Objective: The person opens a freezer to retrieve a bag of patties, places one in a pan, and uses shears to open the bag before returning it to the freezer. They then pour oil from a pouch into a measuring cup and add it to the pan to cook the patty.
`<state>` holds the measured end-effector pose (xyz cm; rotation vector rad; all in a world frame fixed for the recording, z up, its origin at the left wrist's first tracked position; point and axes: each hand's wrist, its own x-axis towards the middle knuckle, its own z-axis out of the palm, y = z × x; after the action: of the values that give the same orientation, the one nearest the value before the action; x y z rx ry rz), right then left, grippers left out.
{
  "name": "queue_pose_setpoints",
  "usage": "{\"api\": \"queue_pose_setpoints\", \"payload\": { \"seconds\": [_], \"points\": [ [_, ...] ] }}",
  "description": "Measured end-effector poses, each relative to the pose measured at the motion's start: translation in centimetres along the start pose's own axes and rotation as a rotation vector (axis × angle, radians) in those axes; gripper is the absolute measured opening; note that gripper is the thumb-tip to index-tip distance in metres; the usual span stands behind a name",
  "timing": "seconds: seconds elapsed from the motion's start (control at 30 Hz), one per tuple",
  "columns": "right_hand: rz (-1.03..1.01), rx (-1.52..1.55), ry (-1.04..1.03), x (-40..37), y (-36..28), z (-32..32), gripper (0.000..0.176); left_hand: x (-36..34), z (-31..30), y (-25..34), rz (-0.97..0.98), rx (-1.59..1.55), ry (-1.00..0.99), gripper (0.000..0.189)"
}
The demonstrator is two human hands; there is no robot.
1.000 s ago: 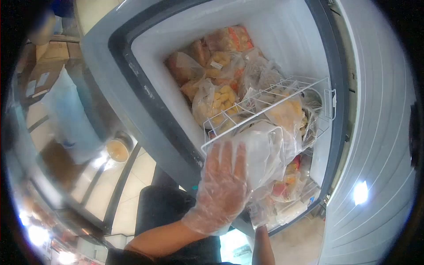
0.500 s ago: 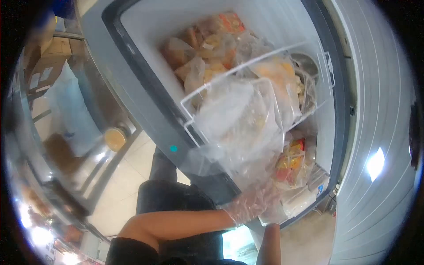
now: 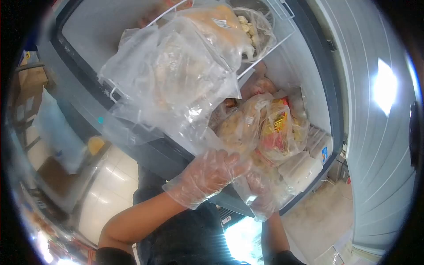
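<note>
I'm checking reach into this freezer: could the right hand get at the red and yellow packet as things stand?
Probably yes: the right hand is near the red and yellow packet, and only clear plastic appears to cover it.

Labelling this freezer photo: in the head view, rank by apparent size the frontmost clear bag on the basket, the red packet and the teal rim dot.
1. Clear bag
2. Red packet
3. Teal dot
The differences look plain.
</note>
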<state>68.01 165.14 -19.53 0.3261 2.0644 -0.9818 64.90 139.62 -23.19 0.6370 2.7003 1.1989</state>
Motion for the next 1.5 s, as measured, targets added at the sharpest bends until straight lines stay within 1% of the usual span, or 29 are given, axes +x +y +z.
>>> {"api": "queue_pose_setpoints", "payload": {
  "seconds": [0.03, 0.1, 0.23, 0.3, 0.33, 0.37, 0.4, 0.47, 0.53, 0.57, 0.63, 0.67, 0.7, 0.73, 0.77, 0.8, 0.83, 0.87, 0.93, 1.0, 1.07, 1.1, 1.23, 1.27, 1.3, 1.33, 1.4, 1.43, 1.5],
  "points": [
    [-0.005, 0.007, 0.005, -0.1, -1.3, -0.5, 0.019, 0.0, -0.1, 0.1, 0.011, -0.032, -0.025, 0.023],
    [-0.295, -0.226, -0.041, 0.1, -4.3, -1.3, 0.019, -0.1, -0.3, 0.1, 0.022, -0.057, -0.051, 0.022],
    [-0.396, -0.334, 0.047, -0.6, -8.8, -2.2, 0.018, -0.5, -1.7, 0.1, 0.055, -0.052, -0.063, 0.025],
    [-0.567, -0.464, -0.010, -0.3, -10.0, -4.0, 0.024, -0.9, -2.4, 0.2, 0.065, -0.053, -0.048, 0.026],
    [-0.578, -0.460, -0.011, -0.1, -9.6, -5.2, 0.024, -1.3, -2.6, 0.2, 0.055, -0.060, -0.009, 0.022],
    [-0.453, -0.020, 0.036, 0.4, -8.7, -6.8, 0.028, -1.7, -3.0, 0.1, 0.043, -0.063, 0.032, 0.020],
    [-0.308, 0.416, 0.073, 0.9, -8.6, -7.3, 0.034, -2.0, -3.5, 0.0, 0.046, -0.077, -0.029, 0.025],
    [-0.384, -0.028, 0.244, 6.5, -14.3, -6.1, 0.038, -2.8, -3.0, -0.3, 0.066, -0.067, -0.029, 0.026],
    [-0.265, 0.669, 0.284, 12.7, -17.1, -1.4, 0.040, -3.5, -2.4, -0.4, 0.095, -0.080, -0.088, 0.030],
    [-0.217, 0.758, 0.242, 16.7, -17.1, -0.9, 0.040, -3.7, -2.2, -0.5, 0.091, -0.065, -0.081, 0.030],
    [-0.160, 0.525, 0.237, 25.7, -14.3, -0.5, 0.041, -4.0, -1.8, -0.8, 0.094, -0.103, -0.063, 0.028],
    [-0.169, 0.073, 0.277, 30.4, -11.7, -0.5, 0.041, -4.1, -1.6, -1.1, 0.072, -0.206, -0.129, 0.028],
    [-0.179, -0.534, 0.312, 33.9, -9.7, -0.5, 0.042, -4.0, -1.5, -1.2, 0.062, -0.191, -0.122, 0.028],
    [-0.160, -0.814, 0.318, 35.8, -8.4, 0.3, 0.042, -3.8, -1.2, -1.2, 0.084, -0.172, -0.180, 0.027],
    [-0.177, -0.819, 0.310, 35.8, -9.1, 1.4, 0.042, -3.8, -1.1, -1.2, 0.105, -0.160, -0.238, 0.026],
    [-0.199, -0.134, 0.293, 34.5, -9.0, 2.2, 0.038, -4.1, -1.2, -1.3, 0.112, -0.166, -0.173, 0.024],
    [-0.197, 0.550, 0.254, 33.6, -9.4, 2.6, 0.033, -3.9, -1.3, -1.3, 0.104, -0.169, -0.167, 0.024],
    [-0.096, 1.092, 0.190, 29.8, -14.8, 4.1, 0.036, -3.8, -1.5, -1.3, 0.112, -0.168, -0.207, 0.026],
    [-0.091, 1.096, 0.205, 28.5, -17.1, 4.6, 0.038, -3.9, -1.5, -1.2, 0.124, -0.174, -0.245, 0.027],
    [-0.099, 1.110, 0.241, 27.7, -19.9, 4.8, 0.039, -3.9, -1.4, -1.4, 0.151, -0.200, -0.163, 0.027],
    [0.112, 1.077, 0.333, 27.6, -24.4, 6.1, 0.051, -3.4, -2.4, -1.7, 0.159, -0.250, -0.158, 0.027],
    [0.114, 1.084, 0.358, 27.7, -26.0, 6.9, 0.051, -3.2, -2.8, -1.6, 0.133, -0.287, -0.149, 0.028],
    [-0.065, 1.174, 0.227, 30.9, -34.0, 11.4, 0.060, -2.9, -3.4, -1.7, 0.158, -0.220, -0.294, 0.026],
    [-0.109, 1.198, 0.191, 32.1, -35.8, 12.9, 0.064, -3.3, -2.8, -1.7, 0.175, -0.197, -0.243, 0.033],
    [-0.224, 1.187, 0.148, 34.2, -36.9, 14.4, 0.067, -3.4, -2.3, -1.8, 0.196, -0.174, -0.190, 0.040],
    [-0.336, 1.170, 0.109, 36.2, -38.0, 15.9, 0.072, -3.4, -2.4, -2.0, 0.207, -0.173, -0.200, 0.040],
    [-0.361, 1.262, 0.116, 38.0, -41.5, 18.3, 0.072, -3.4, -2.4, -1.8, 0.176, -0.107, -0.085, 0.039],
    [-0.347, 1.266, 0.130, 37.5, -42.5, 18.7, 0.072, -3.4, -1.9, -1.7, 0.178, -0.120, -0.098, 0.039],
    [-0.214, 1.470, 0.023, 36.6, -43.8, 18.8, 0.073, -3.1, -1.4, -2.0, 0.135, -0.233, 0.042, 0.039]
  ]
}}
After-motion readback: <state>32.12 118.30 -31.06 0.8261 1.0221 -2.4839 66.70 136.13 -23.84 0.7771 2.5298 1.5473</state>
